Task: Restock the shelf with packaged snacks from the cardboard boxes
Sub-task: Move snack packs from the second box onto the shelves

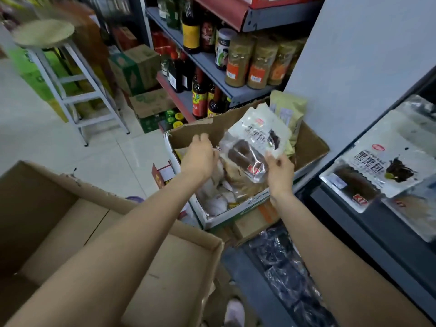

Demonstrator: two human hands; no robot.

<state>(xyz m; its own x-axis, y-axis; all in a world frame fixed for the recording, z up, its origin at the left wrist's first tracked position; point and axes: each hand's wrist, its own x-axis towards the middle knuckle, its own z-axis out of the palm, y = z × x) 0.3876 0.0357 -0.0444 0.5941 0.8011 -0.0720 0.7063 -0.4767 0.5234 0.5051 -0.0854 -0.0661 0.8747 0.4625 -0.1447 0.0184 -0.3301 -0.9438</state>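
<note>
A cardboard box [309,147] with several snack packs stands on the floor against the shelf end. My right hand [279,174] grips the lower edge of a clear-and-white snack pack [254,142] with dark bread inside, held above the box. My left hand [200,156] hovers over the box's left side, fingers apart, holding nothing. Two more packs, cream-coloured [287,112], stand upright at the back of the box. On the shelf [368,227] at right lie matching snack packs [382,166].
A big empty cardboard box [70,218] sits in front of me at lower left. A metal stool [70,74] stands on the tiled floor at left. Shelves of bottles and spice jars [240,62] rise behind the box. Dark wrapped packs [290,274] lie below the shelf.
</note>
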